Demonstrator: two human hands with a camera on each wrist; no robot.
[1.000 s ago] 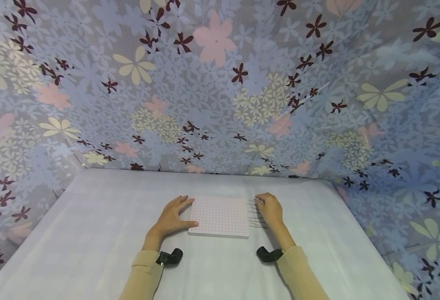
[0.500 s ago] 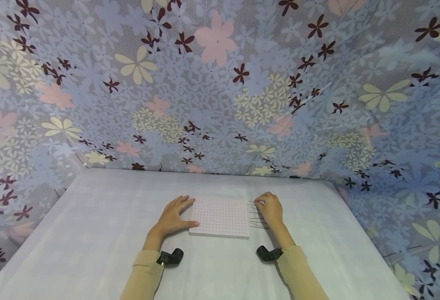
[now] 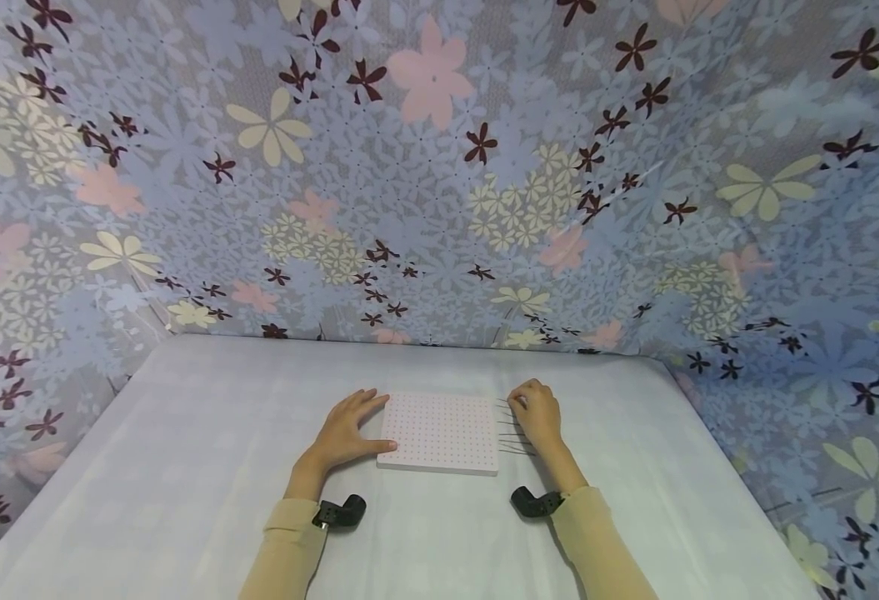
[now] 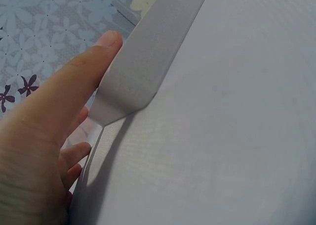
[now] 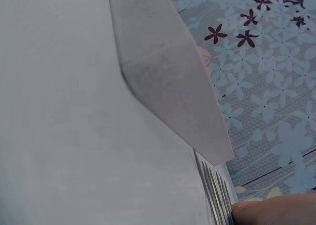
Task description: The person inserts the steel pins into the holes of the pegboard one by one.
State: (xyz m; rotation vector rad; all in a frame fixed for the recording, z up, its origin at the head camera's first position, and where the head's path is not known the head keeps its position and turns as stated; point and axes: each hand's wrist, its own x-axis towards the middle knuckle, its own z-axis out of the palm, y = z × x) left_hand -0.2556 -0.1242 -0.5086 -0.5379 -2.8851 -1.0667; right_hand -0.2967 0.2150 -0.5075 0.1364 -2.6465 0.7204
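A white board (image 3: 439, 467) with rows of small red dots lies flat on the table. My left hand (image 3: 343, 432) spans its left edge, fingers stretched to the far corner and thumb resting on the near one. The left wrist view shows the thumb (image 4: 74, 79) along the side wall of the board. To the right of the board lie several thin metal sticks (image 3: 514, 442), side by side. Over the farthest ones, thumb and index finger of my right hand (image 3: 540, 417) pinch a stick, its middle hidden by them. In the right wrist view only a fingertip (image 5: 271, 210) shows, touching the sticks.
A white cloth covers the table (image 3: 214, 467). Behind it and at the sides hangs a flowered curtain (image 3: 439, 208). Black camera mounts (image 3: 343, 512) sit at both wrists.
Right thumb and index finger have shifted slightly away from me along the row of sticks. The left hand and the board stay in place.
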